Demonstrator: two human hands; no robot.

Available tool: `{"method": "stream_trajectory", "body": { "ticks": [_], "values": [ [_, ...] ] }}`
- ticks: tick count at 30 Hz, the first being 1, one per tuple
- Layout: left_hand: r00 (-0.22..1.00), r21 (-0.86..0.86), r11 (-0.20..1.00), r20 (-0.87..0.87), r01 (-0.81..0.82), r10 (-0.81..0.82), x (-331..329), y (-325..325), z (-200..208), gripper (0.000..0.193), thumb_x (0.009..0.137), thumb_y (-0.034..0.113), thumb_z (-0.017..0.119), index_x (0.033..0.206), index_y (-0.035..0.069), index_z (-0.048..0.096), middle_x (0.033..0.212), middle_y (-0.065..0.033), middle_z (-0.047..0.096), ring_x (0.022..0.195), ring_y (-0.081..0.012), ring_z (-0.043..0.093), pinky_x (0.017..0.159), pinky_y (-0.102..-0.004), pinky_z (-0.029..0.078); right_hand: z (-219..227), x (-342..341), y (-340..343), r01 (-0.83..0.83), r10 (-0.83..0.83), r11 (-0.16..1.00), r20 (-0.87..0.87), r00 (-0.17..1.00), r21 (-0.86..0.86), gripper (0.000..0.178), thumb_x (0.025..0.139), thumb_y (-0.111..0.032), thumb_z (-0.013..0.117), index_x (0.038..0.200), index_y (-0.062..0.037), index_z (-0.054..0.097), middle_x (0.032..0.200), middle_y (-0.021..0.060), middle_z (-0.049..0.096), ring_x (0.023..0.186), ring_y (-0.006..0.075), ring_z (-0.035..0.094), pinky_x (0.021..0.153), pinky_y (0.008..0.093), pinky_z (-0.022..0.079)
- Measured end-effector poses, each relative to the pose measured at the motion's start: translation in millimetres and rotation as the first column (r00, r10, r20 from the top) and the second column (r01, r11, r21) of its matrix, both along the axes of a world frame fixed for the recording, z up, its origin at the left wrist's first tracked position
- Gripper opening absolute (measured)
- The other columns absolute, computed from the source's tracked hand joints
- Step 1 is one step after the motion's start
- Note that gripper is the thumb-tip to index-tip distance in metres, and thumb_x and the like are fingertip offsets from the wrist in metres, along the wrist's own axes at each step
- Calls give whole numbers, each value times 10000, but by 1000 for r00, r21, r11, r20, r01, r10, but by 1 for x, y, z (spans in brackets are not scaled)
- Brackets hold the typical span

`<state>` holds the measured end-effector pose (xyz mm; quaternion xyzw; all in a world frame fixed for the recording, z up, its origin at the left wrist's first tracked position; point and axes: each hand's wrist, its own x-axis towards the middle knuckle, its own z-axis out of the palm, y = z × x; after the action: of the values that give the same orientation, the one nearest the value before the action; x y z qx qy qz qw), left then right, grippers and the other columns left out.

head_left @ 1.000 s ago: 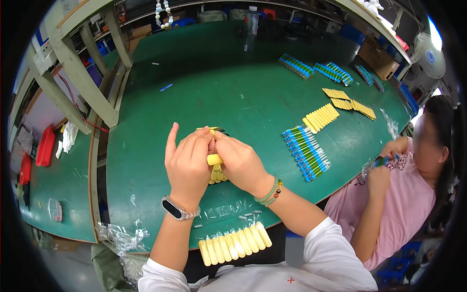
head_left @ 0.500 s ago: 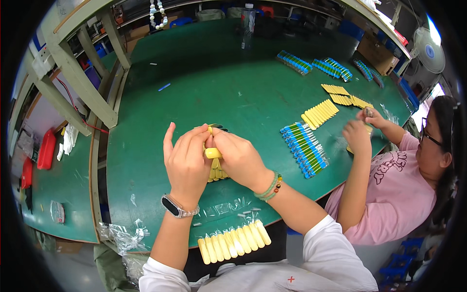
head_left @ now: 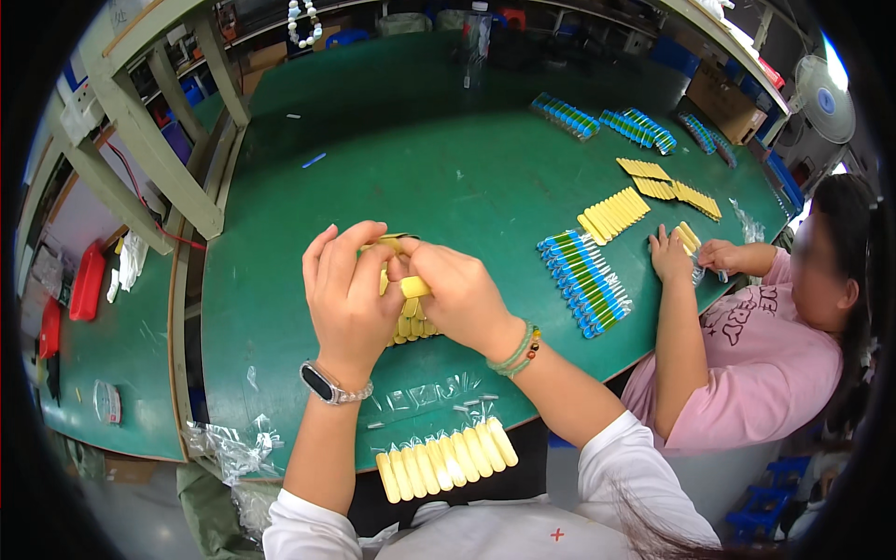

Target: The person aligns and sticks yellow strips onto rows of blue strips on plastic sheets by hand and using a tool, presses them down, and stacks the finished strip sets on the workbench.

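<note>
Over green table (head_left: 448, 168) | both hands (head_left: 350, 294) pinch yellow stick (head_left: 414, 287) | long axis left-right

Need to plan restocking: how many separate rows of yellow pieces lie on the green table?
5 at least: near row at the front edge, a pile under the hands, partly hidden, one fanned row, two flat groups by the co-worker.

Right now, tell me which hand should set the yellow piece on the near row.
Right, probably. The right hand pinches the yellow piece; the near row lies just below its wrist. The left hand only steadies.
</note>
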<state>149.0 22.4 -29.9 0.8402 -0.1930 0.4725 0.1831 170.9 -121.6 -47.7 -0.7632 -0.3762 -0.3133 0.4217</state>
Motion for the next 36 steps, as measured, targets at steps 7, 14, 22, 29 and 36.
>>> {"method": "stream_trajectory", "body": {
  "ticks": [7, 14, 22, 29, 36],
  "values": [
    [1000, -68, 997, -1, 26, -26, -1, -7, -9, 165, 747, 41, 735, 898, 39, 668, 989, -51, 654, 894, -239, 618, 850, -400, 476, 3, 2, -5, 49, -49, 999, 26, 998, 11, 127, 792, 10, 636, 874, -11, 542, 938, 167, 688, 884, 337, 690, 746, 376, 583],
    [998, -41, 998, -35, -55, 53, -1, -8, -12, 176, 725, 42, 730, 890, 37, 668, 1046, -55, 634, 967, -271, 562, 820, -393, 451, -5, 6, -4, 110, -84, 985, 181, 980, -135, 117, 802, -40, 639, 881, -27, 554, 1011, 175, 697, 950, 309, 701, 777, 357, 585],
    [995, 43, 995, -34, -94, 96, -1, 6, -11, 184, 683, 114, 746, 845, 96, 661, 1071, -44, 584, 1042, -270, 497, 882, -409, 357, -4, 4, -2, 42, -17, 986, 152, 988, -161, 132, 812, -39, 625, 917, -9, 552, 1050, 180, 692, 965, 315, 694, 779, 370, 582],
    [993, 43, 993, -42, -109, 111, 4, 5, -14, 156, 672, 123, 750, 793, 106, 653, 1081, -47, 564, 1052, -276, 482, 884, -419, 348, -7, 5, -2, -2, 11, 988, 57, 998, -155, 154, 813, -7, 601, 954, 3, 541, 1009, 180, 685, 934, 325, 684, 729, 383, 573],
    [990, -86, 993, -120, -84, 73, -1, 3, -14, 159, 641, 80, 743, 762, 82, 640, 1081, -79, 549, 1045, -300, 475, 915, -424, 376, -1, 0, -4, -61, 53, 996, -112, 992, -64, 163, 791, 41, 584, 944, -1, 548, 906, 165, 668, 824, 355, 660, 670, 418, 546]
  ]
}}
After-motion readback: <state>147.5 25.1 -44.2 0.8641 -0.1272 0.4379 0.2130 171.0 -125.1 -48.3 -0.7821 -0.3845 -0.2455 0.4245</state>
